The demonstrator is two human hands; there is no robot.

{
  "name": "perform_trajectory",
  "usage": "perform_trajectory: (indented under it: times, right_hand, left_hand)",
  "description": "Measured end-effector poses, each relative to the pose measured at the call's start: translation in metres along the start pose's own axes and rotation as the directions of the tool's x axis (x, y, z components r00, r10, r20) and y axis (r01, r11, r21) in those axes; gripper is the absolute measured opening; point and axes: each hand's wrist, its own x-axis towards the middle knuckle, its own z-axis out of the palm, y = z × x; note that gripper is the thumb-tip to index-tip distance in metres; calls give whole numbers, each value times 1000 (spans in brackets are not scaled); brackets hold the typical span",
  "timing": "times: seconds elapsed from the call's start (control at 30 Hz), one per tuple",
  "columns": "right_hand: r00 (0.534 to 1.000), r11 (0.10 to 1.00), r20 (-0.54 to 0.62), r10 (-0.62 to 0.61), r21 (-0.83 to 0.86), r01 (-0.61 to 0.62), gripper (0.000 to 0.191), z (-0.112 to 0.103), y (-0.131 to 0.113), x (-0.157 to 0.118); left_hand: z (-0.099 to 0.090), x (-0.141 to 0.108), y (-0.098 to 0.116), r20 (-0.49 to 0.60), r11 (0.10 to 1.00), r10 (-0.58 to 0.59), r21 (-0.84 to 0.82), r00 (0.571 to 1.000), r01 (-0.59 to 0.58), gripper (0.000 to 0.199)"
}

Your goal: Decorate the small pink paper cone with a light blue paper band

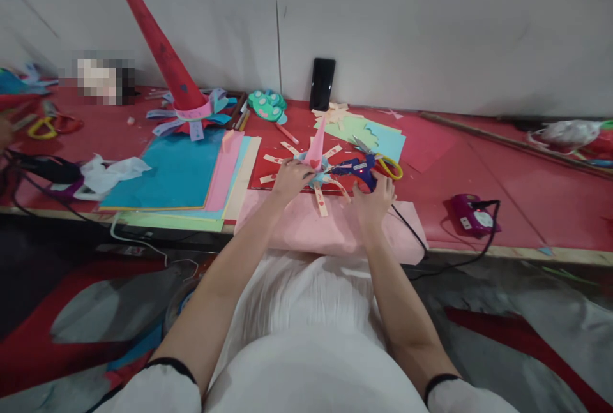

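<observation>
A pink paper cone (pixel 314 151) with a red heart stands on a light blue base (pixel 322 178). Cream paper strips (pixel 320 201) with red hearts spread out around it. My left hand (pixel 291 180) is closed at the cone's foot, fingers against its lower left side. From the right, my right hand (pixel 377 195) grips the handle of a dark blue hot glue gun (pixel 360 169) with a small red light lit. Its nozzle points left, close to the base; whether it touches is too small to tell. Pink paper (pixel 306 221) lies under my wrists.
Yellow-handled scissors (pixel 390 167) lie just beyond the glue gun, near a leaning phone (pixel 322 84). Colored sheets (pixel 167 167) and a tall red cone (pixel 165 46) are at left. The gun's cord (pixel 409 229) hangs over the edge; a purple power socket (pixel 472 214) sits at right.
</observation>
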Motion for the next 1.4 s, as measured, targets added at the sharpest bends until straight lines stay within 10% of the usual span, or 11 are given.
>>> perform_trajectory:
  times: [0.43,0.77,1.4]
  right_hand:
    - [999,998,-15,41,58,-40,36,0,2,4]
    - [964,962,17,264,72,-264,44,0,25,73]
    - [971,969,22,237,-75,-235,26,15,38,62]
  left_hand:
    - [0,0,1,2,1000,-19,-9,1000,19,15]
    - [-2,1,3,8,999,-38,-16,999,38,15]
    - [-4,1,5,11,998,-50,-32,999,50,12]
